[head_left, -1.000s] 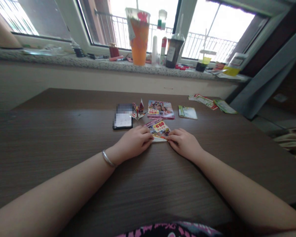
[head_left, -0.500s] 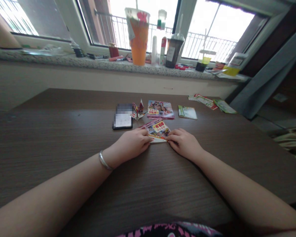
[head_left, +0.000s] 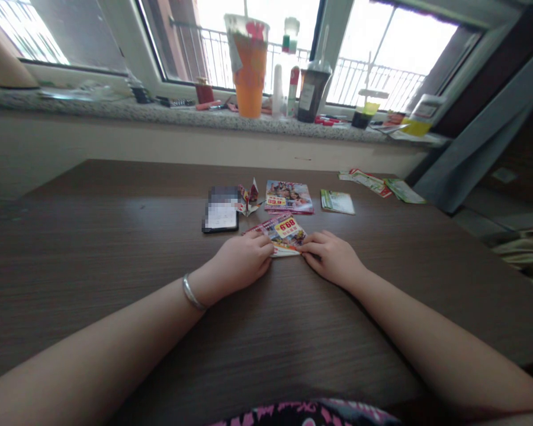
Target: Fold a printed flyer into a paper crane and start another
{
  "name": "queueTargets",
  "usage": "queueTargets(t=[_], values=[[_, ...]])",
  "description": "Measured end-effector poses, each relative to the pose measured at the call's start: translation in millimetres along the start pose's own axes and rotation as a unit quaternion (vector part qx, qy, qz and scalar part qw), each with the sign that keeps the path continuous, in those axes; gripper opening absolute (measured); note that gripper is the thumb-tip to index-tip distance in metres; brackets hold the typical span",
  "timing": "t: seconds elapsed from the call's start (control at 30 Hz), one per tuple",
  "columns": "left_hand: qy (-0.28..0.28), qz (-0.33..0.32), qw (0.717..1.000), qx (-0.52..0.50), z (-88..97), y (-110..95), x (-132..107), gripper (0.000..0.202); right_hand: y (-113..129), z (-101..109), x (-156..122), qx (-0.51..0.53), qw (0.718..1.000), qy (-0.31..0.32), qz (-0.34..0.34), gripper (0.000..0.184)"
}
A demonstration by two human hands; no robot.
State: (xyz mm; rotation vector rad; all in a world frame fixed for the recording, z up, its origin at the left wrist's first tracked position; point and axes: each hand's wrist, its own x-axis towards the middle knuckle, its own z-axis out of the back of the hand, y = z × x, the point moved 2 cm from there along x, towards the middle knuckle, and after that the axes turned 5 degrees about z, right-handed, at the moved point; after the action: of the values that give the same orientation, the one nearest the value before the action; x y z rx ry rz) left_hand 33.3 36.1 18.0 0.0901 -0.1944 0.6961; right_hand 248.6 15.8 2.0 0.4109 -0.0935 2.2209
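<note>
A colourful printed sheet of paper (head_left: pixel 288 232), folded with a white strip along its near edge, lies on the table between my hands. My left hand (head_left: pixel 245 260), with a silver bangle at the wrist, rests over its left part, fingers closed on the edge. At the near right corner, my right hand (head_left: pixel 331 255) pinches the paper between thumb and fingers. Just beyond the sheet is a stack of similar printed papers (head_left: pixel 289 196). A small folded paper figure (head_left: pixel 249 200) stands beside a phone (head_left: pixel 222 210) to the left.
Small green-and-white papers (head_left: pixel 337 202) lie right of the stack, with more leaflets (head_left: pixel 382 184) near the table's far right. On the windowsill (head_left: pixel 177 117) stand a tall orange drink cup (head_left: pixel 250 74), a dark drink cup (head_left: pixel 313 92), bottles and small items.
My left hand has shifted slightly along the near edge of the paper, its fingers now lying further over it. The right hand has stayed nearly still.
</note>
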Motion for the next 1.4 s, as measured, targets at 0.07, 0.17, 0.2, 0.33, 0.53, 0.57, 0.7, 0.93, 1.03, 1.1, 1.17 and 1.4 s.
queueTargets(t=[0.07, 0.17, 0.2, 0.33, 0.53, 0.57, 0.7, 0.93, 1.03, 1.1, 1.17, 1.4], values=[[0.004, 0.004, 1.0, 0.005, -1.5, -1, 0, 0.02, 1, 0, 1, -0.007, 1.0, -0.001, -0.002, 0.02], [0.001, -0.002, 1.0, 0.009, -3.0, -3, -2, 0.022, 2, 1, 1, -0.022, 1.0, 0.0, -0.008, 0.021], [-0.003, -0.003, 1.0, 0.011, -3.2, -4, -3, 0.024, 3, 1, 1, -0.025, 1.0, 0.002, -0.008, 0.021], [-0.014, 0.005, 1.0, 0.02, -4.0, -8, -5, 0.029, 4, 0, 1, -0.023, 1.0, 0.006, -0.004, 0.022], [-0.011, 0.009, 1.0, 0.028, -6.5, -10, -3, 0.03, 1, 1, 1, -0.001, 1.0, 0.007, -0.003, 0.022], [-0.012, 0.01, 0.999, 0.029, -6.7, -10, -3, 0.03, 0, 1, 1, 0.006, 1.0, 0.007, -0.005, 0.021], [-0.02, 0.017, 0.999, 0.032, -4.4, -11, -3, 0.028, -3, 0, 2, 0.038, 0.999, 0.0, -0.007, 0.02], [-0.016, 0.0, 0.999, 0.047, 0.8, -17, 1, 0.027, -5, 3, 2, 0.044, 0.999, -0.005, -0.006, 0.021], [-0.006, -0.012, 0.999, 0.041, -1.1, -18, 2, 0.029, -5, 5, 2, 0.045, 0.999, -0.005, -0.012, 0.021], [-0.002, -0.011, 0.999, 0.032, -1.7, -17, 1, 0.031, -6, 5, 1, 0.05, 0.999, -0.007, -0.017, 0.021], [-0.004, -0.016, 0.999, 0.027, -1.3, -17, 0, 0.032, -7, 4, 1, 0.054, 0.998, -0.01, -0.019, 0.02], [0.009, -0.012, 0.999, 0.035, 2.7, -19, -1, 0.034, -7, 4, 2, 0.051, 0.999, -0.012, -0.015, 0.021]])
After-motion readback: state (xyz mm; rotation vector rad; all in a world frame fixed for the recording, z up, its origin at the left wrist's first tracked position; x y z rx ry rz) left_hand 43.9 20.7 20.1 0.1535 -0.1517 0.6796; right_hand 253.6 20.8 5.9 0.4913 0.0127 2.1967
